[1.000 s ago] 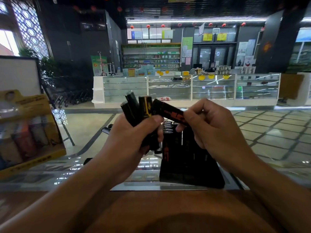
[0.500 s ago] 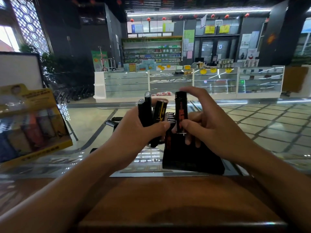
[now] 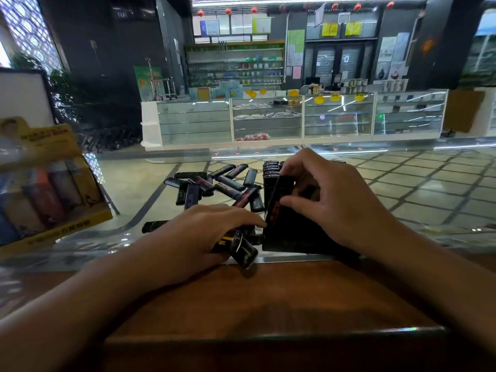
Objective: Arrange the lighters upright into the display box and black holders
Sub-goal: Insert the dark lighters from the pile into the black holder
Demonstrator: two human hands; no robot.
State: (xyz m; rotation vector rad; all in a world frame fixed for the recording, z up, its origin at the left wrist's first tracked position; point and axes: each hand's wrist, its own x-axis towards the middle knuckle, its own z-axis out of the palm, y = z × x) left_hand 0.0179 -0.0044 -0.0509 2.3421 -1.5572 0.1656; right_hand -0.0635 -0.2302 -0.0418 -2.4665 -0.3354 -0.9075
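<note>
My left hand rests low on the counter and grips a small bunch of black lighters, their ends poking out toward me. My right hand pinches one black lighter with red print and holds it upright at the front left of the black holder. A row of lighters stands upright at the back of the holder. Several loose black lighters lie in a heap on the glass behind my left hand. My right hand hides most of the holder's top.
A yellow display box with coloured lighters stands tilted at the left on the glass counter. A wooden ledge runs along the near edge. One more black lighter lies left of my left wrist. Shop cabinets stand far behind.
Both hands have dropped from mid-air to the counter. My right hand has turned its lighter upright and brought it down to the holder. The left hand has lowered its bunch, uncovering the loose heap.
</note>
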